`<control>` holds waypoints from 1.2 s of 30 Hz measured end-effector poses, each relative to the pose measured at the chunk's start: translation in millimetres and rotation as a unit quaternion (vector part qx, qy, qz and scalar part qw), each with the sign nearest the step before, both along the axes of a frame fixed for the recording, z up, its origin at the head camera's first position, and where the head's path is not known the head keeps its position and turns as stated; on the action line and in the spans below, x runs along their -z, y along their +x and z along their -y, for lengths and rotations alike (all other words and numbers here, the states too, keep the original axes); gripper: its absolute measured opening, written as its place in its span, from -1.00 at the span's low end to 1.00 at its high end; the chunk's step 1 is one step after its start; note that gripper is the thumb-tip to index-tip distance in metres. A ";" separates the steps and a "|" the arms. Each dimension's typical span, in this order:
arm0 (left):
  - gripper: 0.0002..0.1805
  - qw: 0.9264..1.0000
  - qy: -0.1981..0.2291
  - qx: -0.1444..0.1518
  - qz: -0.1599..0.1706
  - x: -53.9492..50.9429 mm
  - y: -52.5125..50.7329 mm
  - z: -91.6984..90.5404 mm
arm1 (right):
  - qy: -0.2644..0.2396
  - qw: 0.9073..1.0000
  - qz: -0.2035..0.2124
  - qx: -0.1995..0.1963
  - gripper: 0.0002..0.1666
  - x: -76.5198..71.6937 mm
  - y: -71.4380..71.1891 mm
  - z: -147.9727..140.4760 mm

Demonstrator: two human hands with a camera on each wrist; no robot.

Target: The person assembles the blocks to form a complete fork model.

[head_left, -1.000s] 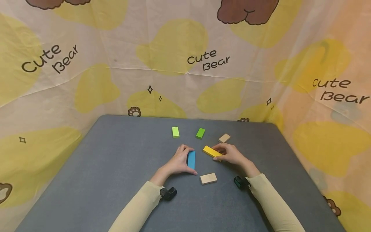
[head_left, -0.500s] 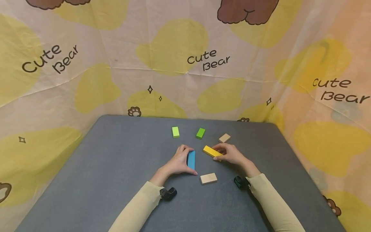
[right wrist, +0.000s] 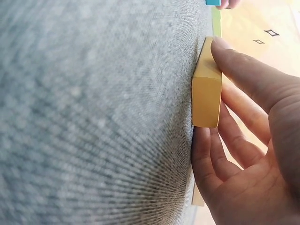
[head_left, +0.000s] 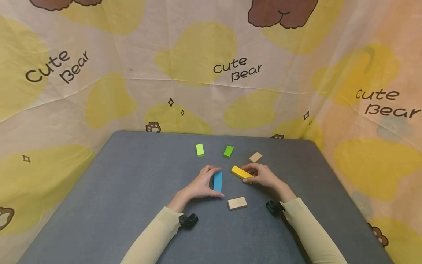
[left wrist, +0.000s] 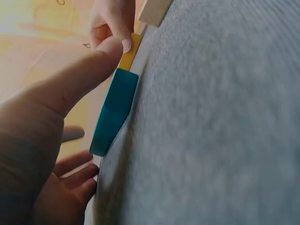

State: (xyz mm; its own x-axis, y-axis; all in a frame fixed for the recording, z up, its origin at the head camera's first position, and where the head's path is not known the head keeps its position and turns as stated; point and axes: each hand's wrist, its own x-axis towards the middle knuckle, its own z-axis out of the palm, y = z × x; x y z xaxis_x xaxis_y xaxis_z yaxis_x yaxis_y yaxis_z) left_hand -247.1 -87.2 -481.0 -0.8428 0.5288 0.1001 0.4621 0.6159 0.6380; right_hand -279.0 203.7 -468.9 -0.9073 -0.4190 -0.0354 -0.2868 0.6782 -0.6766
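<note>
Shifted slightly leftward at the wrist, the left hand point(head_left: 197, 186) holds nothing, thumb and fingers spread around the blue block point(head_left: 217, 182) on the table point(head_left: 132, 183) (a beige block point(head_left: 237, 203) sits nearby); the right hand point(head_left: 264, 176) pinches the yellow block point(head_left: 240, 173), farther right.

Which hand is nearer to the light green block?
Left. The left hand is on the near side of the light green block, by the blue block; the right hand is farther off, to its right, holding the yellow block.
</note>
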 end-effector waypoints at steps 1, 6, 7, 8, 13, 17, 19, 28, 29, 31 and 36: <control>0.08 1.000 0.006 0.009 -0.007 1.3 -1.4 2.2 | 0.000 1.000 -0.002 0.000 -0.41 0.4 -0.3 0.0; -0.13 0.997 0.038 0.054 -0.049 5.2 -6.3 10.5 | 0.002 1.000 -0.009 -0.002 -0.38 2.1 -2.4 -0.6; -0.16 0.996 0.039 0.059 -0.055 5.1 -6.3 11.4 | 0.002 1.000 -0.009 -0.002 -0.37 2.1 -2.6 -0.6; -0.20 0.995 0.039 0.064 -0.061 4.6 -6.1 12.2 | 0.002 1.000 -0.010 -0.003 -0.37 2.1 -2.9 -0.6; -0.32 0.993 0.027 0.083 -0.079 0.7 -5.2 15.3 | 0.000 1.000 -0.010 -0.004 -0.35 1.1 -3.0 -0.5; -0.37 0.993 0.021 0.090 -0.079 -2.2 -5.3 17.8 | -0.003 1.000 -0.011 -0.004 -0.36 0.5 -2.3 -0.5; -0.39 0.992 0.021 0.093 -0.077 -2.4 -5.3 19.2 | -0.002 1.000 -0.012 -0.004 -0.37 0.6 -2.2 -0.6; -0.47 0.993 0.023 0.101 -0.064 -1.7 -5.2 21.1 | -0.003 1.000 -0.009 -0.005 -0.37 -0.3 -1.4 -1.1; -0.48 0.992 0.022 0.102 -0.065 -2.1 -4.9 20.9 | -0.003 1.000 -0.008 -0.004 -0.37 -0.4 -1.3 -1.2; -0.50 0.993 0.020 0.102 -0.064 -2.6 -4.4 20.7 | -0.003 1.000 -0.007 -0.003 -0.37 -0.8 -0.8 -1.4; -0.52 0.993 0.017 0.101 -0.051 -5.2 -2.5 19.6 | -0.003 1.000 -0.008 -0.003 -0.36 -1.7 1.1 -2.1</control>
State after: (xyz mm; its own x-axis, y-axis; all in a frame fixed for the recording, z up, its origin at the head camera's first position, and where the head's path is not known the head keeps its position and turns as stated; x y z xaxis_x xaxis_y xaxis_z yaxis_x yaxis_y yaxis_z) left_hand -249.5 -106.8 -475.9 -0.7040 0.6813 0.2002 0.6381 0.4831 0.5995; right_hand -277.9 205.8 -467.1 -0.9054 -0.4242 -0.0189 -0.3008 0.6721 -0.6766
